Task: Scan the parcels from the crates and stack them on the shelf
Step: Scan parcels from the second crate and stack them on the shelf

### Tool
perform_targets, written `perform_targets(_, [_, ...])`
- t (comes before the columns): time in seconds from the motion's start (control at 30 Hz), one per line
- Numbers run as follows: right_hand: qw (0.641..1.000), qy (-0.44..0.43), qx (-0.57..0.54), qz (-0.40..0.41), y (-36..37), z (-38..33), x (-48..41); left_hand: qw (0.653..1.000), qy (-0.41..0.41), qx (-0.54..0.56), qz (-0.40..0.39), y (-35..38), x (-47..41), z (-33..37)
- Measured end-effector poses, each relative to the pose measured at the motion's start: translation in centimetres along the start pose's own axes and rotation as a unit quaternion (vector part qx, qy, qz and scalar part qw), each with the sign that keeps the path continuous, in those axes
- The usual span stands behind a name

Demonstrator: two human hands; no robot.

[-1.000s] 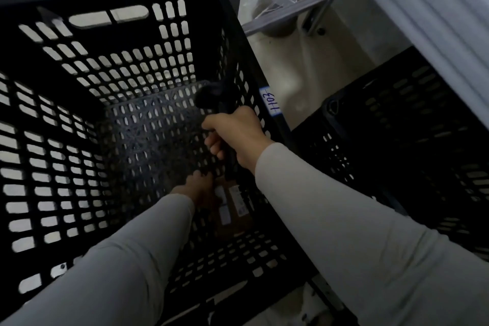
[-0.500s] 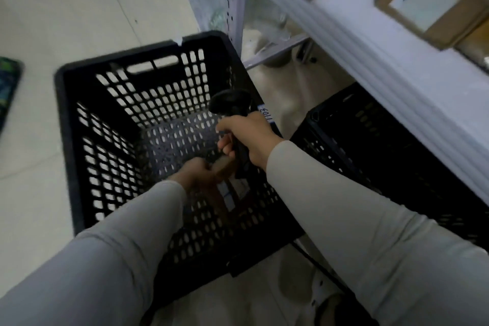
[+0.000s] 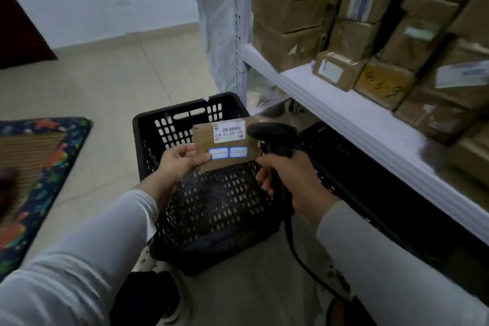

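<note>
My left hand (image 3: 182,160) grips a flat brown parcel (image 3: 225,143) by its left edge and holds it above the black crate (image 3: 169,119). The parcel's top face shows a barcode label and two white stickers. My right hand (image 3: 291,180) grips a black barcode scanner (image 3: 272,135) by its handle. The scanner's head sits right beside the parcel's right edge. A white shelf (image 3: 344,114) on the right carries several stacked cardboard parcels (image 3: 338,69).
A second black crate (image 3: 370,167) stands under the shelf, right of the first one. The scanner's cable (image 3: 299,259) runs down to the floor. A patterned mat (image 3: 39,167) lies on the tiled floor at the left. The shelf's metal upright (image 3: 242,21) rises behind the crate.
My left hand has lifted the parcel out of the crate's bottom to above its rim. My head has come up, so the shelf and its boxes are now in view.
</note>
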State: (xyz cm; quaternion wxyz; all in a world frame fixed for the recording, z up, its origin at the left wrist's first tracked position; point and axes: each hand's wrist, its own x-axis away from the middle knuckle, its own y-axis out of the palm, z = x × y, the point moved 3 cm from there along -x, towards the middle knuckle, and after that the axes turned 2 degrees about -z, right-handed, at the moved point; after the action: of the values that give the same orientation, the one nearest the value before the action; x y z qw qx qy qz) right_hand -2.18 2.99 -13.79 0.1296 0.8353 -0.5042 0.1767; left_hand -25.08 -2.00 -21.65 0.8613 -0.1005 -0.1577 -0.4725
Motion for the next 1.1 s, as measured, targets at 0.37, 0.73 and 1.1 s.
perform_targets(0.37, [0.984, -0.142, 0.072, 0.085, -5.6, -2.3, 12.2, 0.994, 0.085, -0.001, -0.068, 6.2, 7.3, 7.6])
perform_targets(0.73, [0.975, -0.171, 0.078, 0.117, -8.0, -3.5, 14.6, 0.987, 0.121, -0.023, -0.107, 9.6, 9.3, 10.3])
perform_targets(1.1, [0.915, -0.297, -0.101, 0.252, -15.4, -7.3, 21.0, 0.925, 0.107, -0.008, -0.363, 19.8, 15.9, 15.5])
